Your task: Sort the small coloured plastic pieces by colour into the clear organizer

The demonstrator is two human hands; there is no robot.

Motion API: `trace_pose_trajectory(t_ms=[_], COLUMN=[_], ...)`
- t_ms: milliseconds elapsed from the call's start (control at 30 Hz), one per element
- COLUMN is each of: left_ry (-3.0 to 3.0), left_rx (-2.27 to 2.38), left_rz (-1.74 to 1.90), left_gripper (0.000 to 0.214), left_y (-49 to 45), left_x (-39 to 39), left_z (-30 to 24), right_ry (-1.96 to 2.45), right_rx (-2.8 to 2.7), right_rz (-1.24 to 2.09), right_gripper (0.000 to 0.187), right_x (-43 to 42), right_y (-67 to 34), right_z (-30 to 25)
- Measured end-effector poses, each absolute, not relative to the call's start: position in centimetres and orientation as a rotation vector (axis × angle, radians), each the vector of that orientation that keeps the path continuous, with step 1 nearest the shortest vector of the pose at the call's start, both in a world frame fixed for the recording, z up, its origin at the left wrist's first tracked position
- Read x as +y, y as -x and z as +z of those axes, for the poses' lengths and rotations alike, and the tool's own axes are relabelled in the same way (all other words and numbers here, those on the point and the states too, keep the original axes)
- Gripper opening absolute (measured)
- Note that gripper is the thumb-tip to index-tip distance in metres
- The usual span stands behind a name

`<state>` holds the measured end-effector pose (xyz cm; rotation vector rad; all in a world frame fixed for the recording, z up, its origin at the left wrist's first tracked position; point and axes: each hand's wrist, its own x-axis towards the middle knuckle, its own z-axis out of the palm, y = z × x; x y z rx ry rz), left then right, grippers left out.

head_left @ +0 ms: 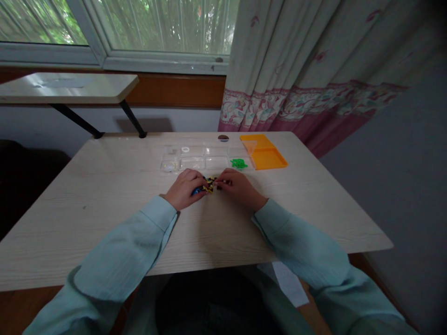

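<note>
Left hand: the left hand (184, 188), in a pale green sleeve, is curled closed over the blue end of a small yellow, black and blue banded piece (208, 185).
Right hand: the right hand (239, 187) has its fingertips pinched together on the opposite end of the piece.
Piece: held between both hands, low over the middle of the pale wood-grain bench (104, 204); whether it touches the surface cannot be told.
Beyond the hands: a clear plastic compartment tray (195, 158) lies just behind them, with a small white ring (185, 149) in one cell.
To the right: a heap of bright green bits (239, 163) sits beside the tray's end, next to an open orange plastic box (264, 152).
Backdrop: a floral pink-bordered curtain (314, 70) hangs beside a window (157, 28).
</note>
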<state>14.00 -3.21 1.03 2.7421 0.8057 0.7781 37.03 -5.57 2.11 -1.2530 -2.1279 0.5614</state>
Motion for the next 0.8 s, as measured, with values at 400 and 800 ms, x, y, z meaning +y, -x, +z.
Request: trace_pose_trajectory(t_ms=[400,800], left_ry=[-2.716,-2.727], left_rx=[0.858,0.766], left_rz=[1.091,0.881], left_gripper=[0.02,0.021], left_y=[-14.4,-13.3], left_x=[-3.8,-2.9], left_z=[1.8,2.3], right_ry=[1.186,1.215], right_rx=[-1.902,-1.966], right_rz=[0.939,0.721], right_gripper=[0.027,0.018], right_x=[-5.9,-5.8], right_y=[-35.8,-36.1], right_z=[2.4,2.0])
